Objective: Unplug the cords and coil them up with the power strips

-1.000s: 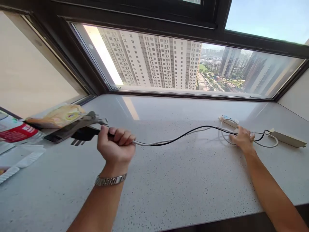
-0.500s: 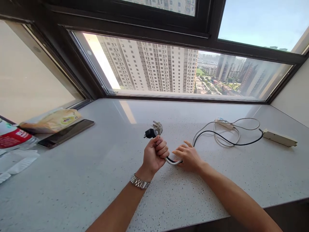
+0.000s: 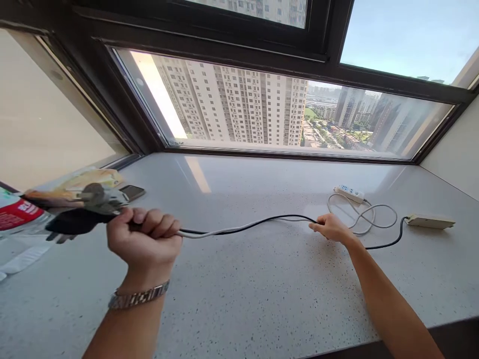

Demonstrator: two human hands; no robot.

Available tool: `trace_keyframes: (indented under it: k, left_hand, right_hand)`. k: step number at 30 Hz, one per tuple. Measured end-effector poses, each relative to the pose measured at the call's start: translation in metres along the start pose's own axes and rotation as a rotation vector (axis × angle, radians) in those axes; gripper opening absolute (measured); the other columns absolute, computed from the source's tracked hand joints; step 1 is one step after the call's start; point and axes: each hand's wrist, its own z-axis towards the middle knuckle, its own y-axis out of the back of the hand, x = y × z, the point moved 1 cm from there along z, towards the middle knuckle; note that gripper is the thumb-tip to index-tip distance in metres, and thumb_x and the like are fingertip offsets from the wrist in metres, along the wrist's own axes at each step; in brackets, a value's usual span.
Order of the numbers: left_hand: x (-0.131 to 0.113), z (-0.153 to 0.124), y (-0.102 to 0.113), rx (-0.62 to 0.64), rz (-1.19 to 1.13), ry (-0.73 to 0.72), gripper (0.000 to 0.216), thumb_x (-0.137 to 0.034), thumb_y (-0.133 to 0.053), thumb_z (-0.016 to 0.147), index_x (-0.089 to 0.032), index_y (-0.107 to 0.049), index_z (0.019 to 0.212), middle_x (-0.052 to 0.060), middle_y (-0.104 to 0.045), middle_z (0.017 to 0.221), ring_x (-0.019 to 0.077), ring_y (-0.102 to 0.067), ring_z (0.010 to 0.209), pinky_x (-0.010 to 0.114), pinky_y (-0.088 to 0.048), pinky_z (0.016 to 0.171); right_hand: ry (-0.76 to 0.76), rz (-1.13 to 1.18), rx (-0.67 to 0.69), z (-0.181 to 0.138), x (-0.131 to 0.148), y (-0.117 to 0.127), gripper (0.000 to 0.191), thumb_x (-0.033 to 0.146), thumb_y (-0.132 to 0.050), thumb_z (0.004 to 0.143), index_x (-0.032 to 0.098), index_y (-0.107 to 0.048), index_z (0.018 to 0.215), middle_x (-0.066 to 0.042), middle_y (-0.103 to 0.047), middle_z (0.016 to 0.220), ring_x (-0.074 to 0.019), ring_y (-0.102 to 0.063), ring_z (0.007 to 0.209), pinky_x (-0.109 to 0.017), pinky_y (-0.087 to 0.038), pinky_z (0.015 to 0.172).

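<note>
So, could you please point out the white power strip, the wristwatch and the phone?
white power strip [image 3: 349, 192], head view, top face.
wristwatch [image 3: 138, 297], head view, metal band.
phone [image 3: 131, 192], head view, visible dark screen end.

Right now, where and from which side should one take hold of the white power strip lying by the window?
Grip the white power strip across its two long sides, near its middle, coming from above. It lies flat on the counter, so only the top and sides are free. Its cord leaves the right end toward the loops, so avoid that end. The right hand is nearest; the left hand is closed on the cords.
</note>
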Motion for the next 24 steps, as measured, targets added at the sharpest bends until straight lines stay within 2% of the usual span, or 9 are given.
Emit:
trace_keyframes:
  k: [3, 6, 8, 10, 12, 15, 18, 20, 24]
  left_hand:
    - [0.035, -0.024, -0.021, 0.166, 0.122, -0.031, 0.039, -0.030, -0.064, 0.071, -0.018, -0.033, 0.049, -0.007, -0.018, 0.041, 0.0048, -0.015, 0.036, 0.025, -0.009, 0.041]
    - [0.074, -0.053, -0.045, 0.468, 0.445, -0.067, 0.031, -0.030, -0.068, 0.067, -0.019, -0.043, 0.052, -0.006, -0.033, 0.043, 0.0070, -0.027, 0.040, 0.024, -0.020, 0.044]
    - [0.098, -0.071, -0.060, 0.811, 0.767, -0.032, 0.025, -0.027, -0.065, 0.068, -0.019, -0.046, 0.053, -0.004, -0.039, 0.045, 0.0086, -0.030, 0.042, 0.025, -0.022, 0.047]
    - [0.116, -0.083, -0.069, 1.005, 1.104, -0.010, 0.020, -0.022, -0.060, 0.069, -0.019, -0.048, 0.055, -0.002, -0.043, 0.046, 0.0108, -0.035, 0.044, 0.026, -0.023, 0.049]
    - [0.128, -0.089, -0.074, 1.047, 1.400, 0.001, 0.012, -0.020, -0.057, 0.071, -0.019, -0.053, 0.060, 0.001, -0.049, 0.051, 0.0152, -0.046, 0.049, 0.028, -0.026, 0.052]
    - [0.139, -0.088, -0.077, 0.992, 1.640, 0.029, 0.010, -0.022, -0.052, 0.076, -0.018, -0.059, 0.071, 0.008, -0.061, 0.065, 0.0233, -0.058, 0.065, 0.030, -0.032, 0.057]
    - [0.146, -0.076, -0.081, 0.830, 1.618, 0.100, 0.014, -0.027, -0.051, 0.078, -0.017, -0.060, 0.075, 0.009, -0.062, 0.070, 0.0248, -0.059, 0.070, 0.031, -0.035, 0.060]
    - [0.146, -0.065, -0.084, 0.789, 1.396, 0.213, 0.014, -0.030, -0.057, 0.075, -0.017, -0.059, 0.072, 0.005, -0.058, 0.066, 0.0220, -0.057, 0.068, 0.029, -0.035, 0.060]
    - [0.132, -0.049, -0.085, 0.962, 0.688, 0.458, 0.025, -0.033, -0.070, 0.064, -0.015, -0.059, 0.078, 0.001, -0.055, 0.071, 0.0177, -0.051, 0.070, 0.027, -0.037, 0.062]
  right_hand:
    - [0.009, 0.515, 0.258, -0.006, 0.011, -0.012, 0.038, 0.055, -0.059, 0.077, 0.017, -0.054, 0.075, 0.008, -0.033, 0.052, -0.0066, -0.029, 0.041, -0.020, -0.026, 0.042]
    - [0.039, 0.841, 0.151, -0.005, 0.019, -0.021, 0.041, 0.059, -0.056, 0.076, 0.019, -0.050, 0.076, 0.010, -0.029, 0.053, -0.0046, -0.017, 0.039, -0.018, -0.015, 0.038]
    - [0.081, 0.941, 0.036, -0.001, 0.021, -0.024, 0.045, 0.063, -0.050, 0.078, 0.018, -0.052, 0.079, 0.009, -0.030, 0.053, -0.0050, -0.015, 0.039, -0.019, -0.012, 0.037]
    - [0.132, 0.976, -0.058, 0.001, 0.022, -0.026, 0.052, 0.067, -0.045, 0.078, 0.017, -0.056, 0.083, 0.008, -0.032, 0.053, -0.0055, -0.016, 0.039, -0.020, -0.013, 0.037]
    - [0.183, 0.955, -0.143, 0.001, 0.023, -0.027, 0.056, 0.069, -0.044, 0.078, 0.015, -0.059, 0.087, 0.006, -0.036, 0.055, -0.0055, -0.018, 0.038, -0.021, -0.013, 0.037]
    - [0.296, 0.795, -0.269, -0.007, 0.027, -0.030, 0.055, 0.066, -0.042, 0.082, 0.015, -0.062, 0.084, 0.003, -0.042, 0.058, -0.0062, -0.024, 0.039, -0.022, -0.018, 0.039]
    - [0.463, 0.504, -0.382, -0.020, 0.035, -0.040, 0.051, 0.058, -0.036, 0.090, 0.017, -0.058, 0.067, 0.000, -0.046, 0.058, -0.0095, -0.036, 0.045, -0.025, -0.032, 0.048]
    - [0.528, 0.343, -0.412, -0.026, 0.041, -0.049, 0.052, 0.053, -0.033, 0.093, 0.019, -0.055, 0.061, -0.001, -0.048, 0.056, -0.0118, -0.042, 0.049, -0.026, -0.036, 0.054]
    - [0.487, 0.253, -0.346, -0.026, 0.042, -0.063, 0.053, 0.050, -0.029, 0.094, 0.019, -0.054, 0.059, 0.000, -0.049, 0.050, -0.0122, -0.046, 0.047, -0.025, -0.035, 0.052]
